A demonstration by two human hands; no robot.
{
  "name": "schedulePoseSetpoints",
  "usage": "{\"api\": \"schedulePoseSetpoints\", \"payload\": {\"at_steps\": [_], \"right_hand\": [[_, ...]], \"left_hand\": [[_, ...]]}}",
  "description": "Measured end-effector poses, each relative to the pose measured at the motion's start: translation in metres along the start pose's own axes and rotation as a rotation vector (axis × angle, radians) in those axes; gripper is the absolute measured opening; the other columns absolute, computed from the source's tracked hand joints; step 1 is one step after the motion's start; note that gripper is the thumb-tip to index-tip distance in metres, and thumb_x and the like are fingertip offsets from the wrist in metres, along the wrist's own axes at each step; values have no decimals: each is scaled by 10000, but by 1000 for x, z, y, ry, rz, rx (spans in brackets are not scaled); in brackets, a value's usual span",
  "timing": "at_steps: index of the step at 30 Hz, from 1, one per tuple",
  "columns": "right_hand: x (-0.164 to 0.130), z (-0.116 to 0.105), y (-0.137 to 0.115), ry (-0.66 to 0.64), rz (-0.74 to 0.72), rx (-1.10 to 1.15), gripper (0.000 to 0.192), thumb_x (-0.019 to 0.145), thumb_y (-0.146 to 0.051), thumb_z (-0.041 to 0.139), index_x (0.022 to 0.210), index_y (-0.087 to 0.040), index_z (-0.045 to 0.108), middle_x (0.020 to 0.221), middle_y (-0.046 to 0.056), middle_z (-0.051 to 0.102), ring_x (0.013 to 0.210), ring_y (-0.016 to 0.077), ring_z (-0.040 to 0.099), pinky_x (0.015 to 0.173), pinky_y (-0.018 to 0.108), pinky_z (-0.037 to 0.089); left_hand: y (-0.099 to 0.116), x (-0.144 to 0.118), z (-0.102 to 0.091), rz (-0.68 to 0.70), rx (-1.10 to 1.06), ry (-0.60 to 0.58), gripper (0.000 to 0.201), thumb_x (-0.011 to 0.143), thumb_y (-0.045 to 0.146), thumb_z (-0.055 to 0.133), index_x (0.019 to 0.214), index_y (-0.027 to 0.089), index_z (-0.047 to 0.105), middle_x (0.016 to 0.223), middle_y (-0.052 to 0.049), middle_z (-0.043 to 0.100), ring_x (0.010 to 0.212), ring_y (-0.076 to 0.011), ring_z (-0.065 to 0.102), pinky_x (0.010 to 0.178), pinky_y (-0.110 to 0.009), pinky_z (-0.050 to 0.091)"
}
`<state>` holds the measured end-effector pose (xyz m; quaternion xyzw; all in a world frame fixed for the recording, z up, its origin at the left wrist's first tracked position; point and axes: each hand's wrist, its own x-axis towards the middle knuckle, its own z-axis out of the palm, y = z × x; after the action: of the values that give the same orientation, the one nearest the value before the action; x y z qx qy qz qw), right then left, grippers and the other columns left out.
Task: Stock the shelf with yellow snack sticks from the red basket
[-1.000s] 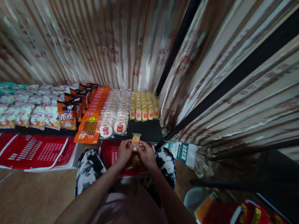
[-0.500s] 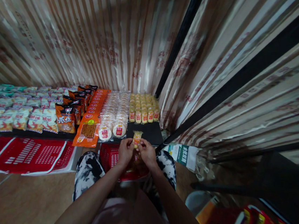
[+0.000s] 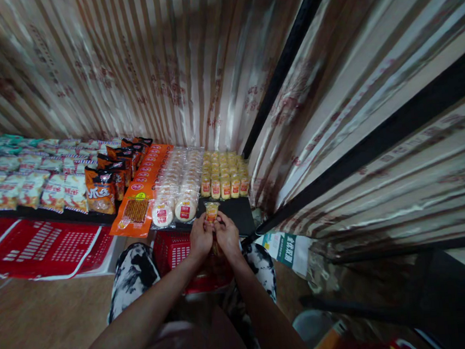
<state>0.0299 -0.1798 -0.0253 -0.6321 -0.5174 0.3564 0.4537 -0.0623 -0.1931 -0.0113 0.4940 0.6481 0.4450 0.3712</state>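
Note:
Between my two hands is a small yellow snack packet (image 3: 212, 211) in clear wrapping with an orange-red label. My left hand (image 3: 201, 235) pinches its left side, and my right hand (image 3: 226, 233) pinches its right side. The packet is upright over the near edge of the black shelf (image 3: 240, 213). Just beyond it stand rows of matching yellow snack packets (image 3: 225, 185). To their left are two rows of clear-wrapped round white crackers (image 3: 185, 209). Under my hands, between my knees, sits a red basket (image 3: 169, 252), partly hidden by my forearms.
Left along the shelf lie orange stick-snack packs (image 3: 135, 214), orange-black bags (image 3: 100, 191) and white snack bags (image 3: 53, 192). Red baskets (image 3: 54, 246) stand below. A striped curtain (image 3: 164, 66) hangs behind; a black bar (image 3: 338, 164) slants along the right. A green-white bag (image 3: 287, 250) lies by my right knee.
My hands have come closer together around the yellow snack packet, their fingers shifting lower on it. The view has tilted slightly, so the shelf sits a little lower in the picture.

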Motion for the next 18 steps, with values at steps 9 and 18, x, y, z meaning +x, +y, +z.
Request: {"api": "schedulePoseSetpoints", "payload": {"at_steps": [9,18], "right_hand": [[22,12,7,-12,-26,24,429,734,-272,508,1151,-204,581,959,51,617,738,149,628,778,307,502],[40,21,16,-15,-1,105,478,714,-238,513,1183,-154,556,944,58,597,779,148,620,783,276,499]], "left_hand": [[10,20,6,-31,61,-32,433,794,220,443,1222,162,479,1096,-115,573,1031,-223,519,943,-345,358],[23,35,12,-85,124,-47,530,814,223,383,1315,50,372,1161,-190,540,1126,-253,478,985,-341,314]]}}
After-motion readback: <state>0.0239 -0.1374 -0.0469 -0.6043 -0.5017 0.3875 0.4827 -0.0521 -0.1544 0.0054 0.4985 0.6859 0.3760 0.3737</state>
